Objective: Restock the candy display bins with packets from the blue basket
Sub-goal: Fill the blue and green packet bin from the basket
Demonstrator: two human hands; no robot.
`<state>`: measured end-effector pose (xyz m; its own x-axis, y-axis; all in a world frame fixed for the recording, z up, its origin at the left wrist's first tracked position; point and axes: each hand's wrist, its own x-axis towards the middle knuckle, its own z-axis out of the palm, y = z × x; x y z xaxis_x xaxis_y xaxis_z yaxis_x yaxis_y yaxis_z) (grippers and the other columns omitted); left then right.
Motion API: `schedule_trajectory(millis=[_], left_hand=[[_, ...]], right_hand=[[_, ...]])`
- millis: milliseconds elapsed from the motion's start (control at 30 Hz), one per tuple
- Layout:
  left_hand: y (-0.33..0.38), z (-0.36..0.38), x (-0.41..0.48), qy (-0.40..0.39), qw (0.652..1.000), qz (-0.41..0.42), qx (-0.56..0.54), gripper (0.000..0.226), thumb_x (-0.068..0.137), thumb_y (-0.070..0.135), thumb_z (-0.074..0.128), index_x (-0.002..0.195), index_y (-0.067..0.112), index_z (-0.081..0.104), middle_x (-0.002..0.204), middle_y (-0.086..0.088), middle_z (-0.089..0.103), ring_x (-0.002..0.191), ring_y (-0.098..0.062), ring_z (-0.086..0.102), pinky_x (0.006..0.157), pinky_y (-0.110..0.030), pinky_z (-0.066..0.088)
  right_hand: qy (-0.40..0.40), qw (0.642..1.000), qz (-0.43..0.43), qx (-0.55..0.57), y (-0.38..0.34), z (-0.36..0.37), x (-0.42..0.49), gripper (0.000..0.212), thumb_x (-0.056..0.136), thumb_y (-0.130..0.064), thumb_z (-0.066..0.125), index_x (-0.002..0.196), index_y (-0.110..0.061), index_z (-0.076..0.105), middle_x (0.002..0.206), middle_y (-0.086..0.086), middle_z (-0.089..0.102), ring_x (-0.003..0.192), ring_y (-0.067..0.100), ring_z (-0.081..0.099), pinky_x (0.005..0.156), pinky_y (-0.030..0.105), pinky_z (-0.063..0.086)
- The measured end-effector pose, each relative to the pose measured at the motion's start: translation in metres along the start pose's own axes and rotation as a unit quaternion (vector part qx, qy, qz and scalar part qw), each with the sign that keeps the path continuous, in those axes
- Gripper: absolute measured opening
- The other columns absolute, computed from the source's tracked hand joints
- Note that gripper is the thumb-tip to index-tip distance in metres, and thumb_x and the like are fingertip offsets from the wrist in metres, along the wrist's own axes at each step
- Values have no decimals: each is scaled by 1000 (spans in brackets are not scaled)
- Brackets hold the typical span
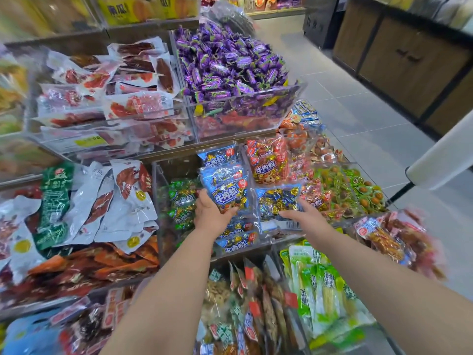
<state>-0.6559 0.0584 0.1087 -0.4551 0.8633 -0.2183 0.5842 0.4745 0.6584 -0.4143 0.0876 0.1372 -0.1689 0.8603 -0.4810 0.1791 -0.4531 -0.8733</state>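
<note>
Our left grip (212, 213) is curled round the lower edge of a blue packet (230, 197), which stands upright with its label facing us. Our right grip (304, 216) pinches a second packet (277, 202) by its lower right corner. Its clear back is toward us, and gold and blue sweets show through. Both packets sit over the clear bin (156, 213) on the middle tier, against the stack (236, 242) of blue packets inside. Green packets (179, 201) fill the bin's left side, red packets (268, 162) lie just to the right, and purple sweets (230, 62) are heaped above. A blurred blue shape (18, 336) at bottom left may be the basket; we cannot tell.
</note>
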Motion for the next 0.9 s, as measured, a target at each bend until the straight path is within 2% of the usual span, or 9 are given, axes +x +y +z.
schedule_trajectory(millis=[133, 267, 367, 433, 567, 633, 733, 800, 900], left_hand=[[-6, -8, -2, -42, 987, -23, -154, 101, 68, 34, 84, 141, 23, 15, 144, -4, 29, 128, -24, 36, 108, -37, 34], [-2, -24, -11, 28, 989, -51, -135, 105, 64, 39, 86, 143, 14, 22, 141, -7, 36, 129, -25, 38, 109, -42, 34], [5, -43, -26, 120, 978, -12, -170, 48, 79, 38, 73, 114, 18, 47, 111, -4, 53, 104, -24, 53, 86, -36, 47], [13, -56, -35, 99, 973, -17, -209, 24, 86, 39, 64, 96, 23, 49, 96, -4, 59, 88, -21, 59, 77, -34, 50], [25, -75, -54, -65, 920, -185, -339, 45, 92, 57, 47, 98, 12, 51, 98, -11, 62, 87, -23, 63, 78, -40, 54], [24, -83, -65, -205, 838, -237, -447, 74, 88, 72, 29, 100, 6, 60, 98, -17, 67, 91, -31, 65, 77, -41, 53], [18, -89, -71, -293, 743, -213, -563, 78, 90, 69, 29, 103, 4, 70, 97, -17, 70, 88, -31, 67, 79, -42, 53], [16, -94, -72, -276, 746, -180, -579, 48, 97, 43, 42, 120, 6, 62, 105, -16, 68, 89, -29, 66, 88, -44, 50], [12, -99, -72, -249, 769, -137, -572, 34, 97, 21, 46, 123, 6, 59, 105, -14, 69, 87, -26, 67, 83, -44, 55]], right_hand=[[0, 1000, 3, 15, -3, 1, -3, 86, 79, -32, 73, 148, -24, 22, 156, 0, 20, 140, 27, 24, 107, 49, 26], [-9, 999, -32, 43, -12, 6, -11, 88, 78, -31, 74, 148, -23, 22, 155, 0, 22, 138, 27, 29, 109, 49, 32], [-2, 992, -118, -35, -26, 18, -24, 62, 78, -30, 74, 133, -28, 44, 131, -22, 50, 119, 3, 51, 91, 24, 48], [-22, 975, -198, -96, -34, 30, -35, 35, 78, -25, 74, 104, -40, 55, 97, -30, 62, 90, -6, 61, 71, 8, 49], [-60, 931, -309, -184, -39, 54, -47, 43, 81, -18, 72, 99, -53, 55, 90, -26, 65, 85, -5, 61, 75, 13, 49], [-48, 885, -382, -263, -38, 62, -50, 39, 80, -13, 71, 112, -33, 61, 101, -12, 67, 93, 9, 64, 82, 26, 51], [-43, 715, -564, -412, -40, 71, -49, 44, 64, -4, 78, 106, -9, 69, 111, 7, 69, 101, 25, 66, 93, 38, 47], [-65, 660, -603, -443, -41, 74, -49, 51, 54, 2, 82, 103, -7, 70, 115, 11, 67, 107, 30, 64, 95, 46, 42], [-109, 652, -616, -428, -34, 71, -46, 57, 59, 3, 75, 114, -10, 65, 132, 12, 55, 124, 33, 50, 104, 45, 37]])
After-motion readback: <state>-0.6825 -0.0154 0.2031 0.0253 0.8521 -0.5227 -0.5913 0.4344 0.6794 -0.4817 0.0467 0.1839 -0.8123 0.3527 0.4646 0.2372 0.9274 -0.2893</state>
